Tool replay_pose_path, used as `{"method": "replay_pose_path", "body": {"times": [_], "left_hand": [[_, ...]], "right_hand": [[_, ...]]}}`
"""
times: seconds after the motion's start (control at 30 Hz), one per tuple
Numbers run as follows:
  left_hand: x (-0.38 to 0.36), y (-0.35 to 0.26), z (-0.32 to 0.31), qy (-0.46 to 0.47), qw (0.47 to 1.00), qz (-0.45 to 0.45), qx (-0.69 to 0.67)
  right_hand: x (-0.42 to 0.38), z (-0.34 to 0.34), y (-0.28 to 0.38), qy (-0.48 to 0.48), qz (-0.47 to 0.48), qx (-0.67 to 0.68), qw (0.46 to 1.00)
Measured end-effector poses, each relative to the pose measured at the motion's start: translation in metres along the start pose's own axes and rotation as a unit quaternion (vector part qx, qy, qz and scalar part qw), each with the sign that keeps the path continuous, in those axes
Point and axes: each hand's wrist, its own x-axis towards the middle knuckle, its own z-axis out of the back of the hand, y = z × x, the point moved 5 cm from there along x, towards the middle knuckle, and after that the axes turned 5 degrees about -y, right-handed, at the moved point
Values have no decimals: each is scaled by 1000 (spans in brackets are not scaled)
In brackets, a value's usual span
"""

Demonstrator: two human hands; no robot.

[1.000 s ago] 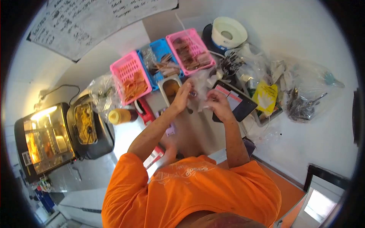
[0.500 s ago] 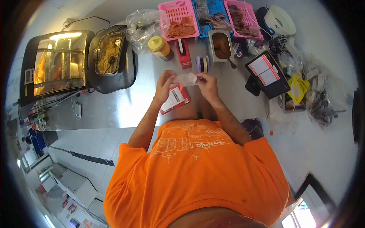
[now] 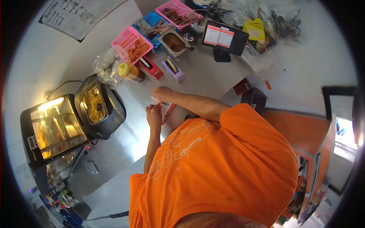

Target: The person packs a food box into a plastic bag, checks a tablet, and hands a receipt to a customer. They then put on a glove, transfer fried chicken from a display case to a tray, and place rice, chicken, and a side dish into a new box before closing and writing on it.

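Observation:
Both of my hands are close together over the metal counter, at the red and white packet (image 3: pixel 166 110). My left hand (image 3: pixel 154 114) has its fingers bent together near a small clear plastic piece (image 3: pixel 155 99). Just above it, my right hand (image 3: pixel 163 93) is closed at the same plastic, its fingertips largely hidden. Beyond the hands stand a red tape dispenser (image 3: pixel 152 69), a purple tape dispenser (image 3: pixel 174 70) and a yellow-capped sauce bottle (image 3: pixel 130 72).
Pink baskets (image 3: pixel 127 35) and a blue basket (image 3: pixel 152 19) line the back, beside a metal tray with a spoon (image 3: pixel 174 42). A tablet (image 3: pixel 224 38) stands right. A heated display case (image 3: pixel 57 125) and black cooker (image 3: pixel 116 114) are left. A phone (image 3: pixel 91 167) lies lower left.
The view has turned, so the counter appears tilted. My right hand has crossed leftward above my left hand, and the clear plastic that was stretched between them is now mostly hidden.

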Motion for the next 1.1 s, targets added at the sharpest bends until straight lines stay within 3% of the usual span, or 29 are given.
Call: {"method": "replay_pose_path", "body": {"times": [0.07,0.13,0.17,0.27,0.37,0.47,0.57,0.67,0.7,0.73,0.8,0.83,0.9,0.97,1.07,1.1], "left_hand": [[-6,12,-10,-78,992,-93,-34],[-5,21,-15,-106,978,-140,-116],[-4,22,-15,-70,986,-120,-88],[-9,26,-20,-72,982,-31,-169],[-2,28,-27,39,974,43,-218],[-2,38,-41,55,984,-53,-163],[8,42,-40,71,990,-111,52],[17,25,-14,-68,964,-254,48],[22,24,-11,-45,961,-270,37],[27,36,-20,47,980,-190,-46],[29,72,-55,225,952,-22,-205],[29,84,-68,229,954,-21,-190],[16,71,-62,219,959,10,-177],[-5,59,-69,186,966,36,-175],[-24,63,-105,66,953,81,-286],[-27,51,-95,-2,972,105,-209]], "right_hand": [[-14,-27,15,185,11,-147,972],[-21,-25,25,201,-80,-54,975],[-26,-23,30,210,-123,-6,970],[-28,1,32,111,-193,64,973],[-29,11,25,-1,-134,35,990],[-47,-13,39,64,-95,13,993],[-47,0,35,35,-141,175,974],[-73,35,42,-124,-33,-29,991],[-86,36,32,-135,-53,-59,988],[-100,36,22,-145,-74,-88,983],[-121,40,4,-163,-136,-97,972],[-131,43,-3,-170,-177,-76,966],[-138,43,-15,-174,-294,10,940],[-149,32,-24,-162,-442,140,871],[-143,-3,-39,-151,-311,201,916],[-140,0,-36,-164,-305,159,925]]}}
